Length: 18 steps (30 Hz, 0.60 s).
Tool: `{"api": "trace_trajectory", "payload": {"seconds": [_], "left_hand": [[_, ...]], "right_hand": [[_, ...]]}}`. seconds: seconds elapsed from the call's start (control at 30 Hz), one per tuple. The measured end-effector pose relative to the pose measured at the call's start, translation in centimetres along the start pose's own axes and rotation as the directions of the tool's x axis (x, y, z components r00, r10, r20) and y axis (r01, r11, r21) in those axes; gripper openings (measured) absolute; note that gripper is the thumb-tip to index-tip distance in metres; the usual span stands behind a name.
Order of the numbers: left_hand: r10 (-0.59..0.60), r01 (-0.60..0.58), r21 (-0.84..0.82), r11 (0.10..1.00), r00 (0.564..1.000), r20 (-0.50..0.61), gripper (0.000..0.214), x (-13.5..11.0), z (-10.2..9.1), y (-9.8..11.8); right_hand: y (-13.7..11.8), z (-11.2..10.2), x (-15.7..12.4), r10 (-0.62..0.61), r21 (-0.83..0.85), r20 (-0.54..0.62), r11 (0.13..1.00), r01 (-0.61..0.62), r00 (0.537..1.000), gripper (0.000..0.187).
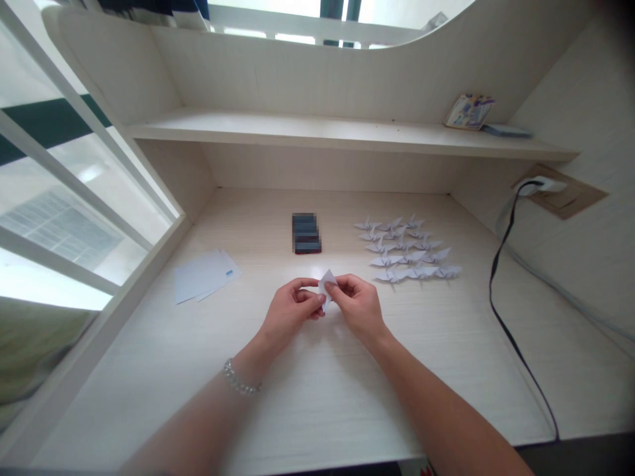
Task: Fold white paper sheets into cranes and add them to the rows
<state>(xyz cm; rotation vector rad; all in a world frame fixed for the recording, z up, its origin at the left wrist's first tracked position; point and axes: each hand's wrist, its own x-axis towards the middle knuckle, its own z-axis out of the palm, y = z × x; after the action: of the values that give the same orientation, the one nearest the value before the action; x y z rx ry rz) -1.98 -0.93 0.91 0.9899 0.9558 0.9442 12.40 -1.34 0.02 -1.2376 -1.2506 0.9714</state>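
Note:
A small folded piece of white paper (327,282) is pinched between both hands just above the pale wooden desk (317,383). My left hand (290,311) grips its lower left side with curled fingers; a beaded bracelet is on that wrist. My right hand (358,305) pinches its right side between thumb and fingers. Beyond my right hand, several finished white paper cranes (407,251) lie in rows on the desk. A few flat white sheets (204,276) lie to the left.
A dark blurred rectangular object (306,233) lies on the desk behind the hands. A black cable (501,297) runs from a wall socket (543,186) down the right side. A shelf (347,132) above holds a small card pack (469,110). A window frame borders the left.

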Motion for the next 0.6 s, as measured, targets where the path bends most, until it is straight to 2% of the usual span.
{"api": "trace_trajectory", "payload": {"seconds": [0.17,0.4,0.6], "left_hand": [[-0.025,0.028,-0.048,0.998,0.998,0.049,0.034,-0.01,0.01,-0.25],[0.009,-0.009,-0.011,1.000,1.000,-0.005,0.032,0.07,0.34,-0.54],[-0.015,0.021,-0.124,0.992,0.999,0.051,0.034,-0.16,0.31,-0.62]], "right_hand": [[0.11,-0.03,0.04,-0.011,0.002,-0.039,1.000,0.011,0.999,0.020],[-0.05,0.08,0.06,-0.028,0.002,-0.071,1.000,0.028,0.997,0.019],[0.00,-0.10,0.28,0.001,0.057,-0.101,0.998,0.005,0.995,0.021]]}}
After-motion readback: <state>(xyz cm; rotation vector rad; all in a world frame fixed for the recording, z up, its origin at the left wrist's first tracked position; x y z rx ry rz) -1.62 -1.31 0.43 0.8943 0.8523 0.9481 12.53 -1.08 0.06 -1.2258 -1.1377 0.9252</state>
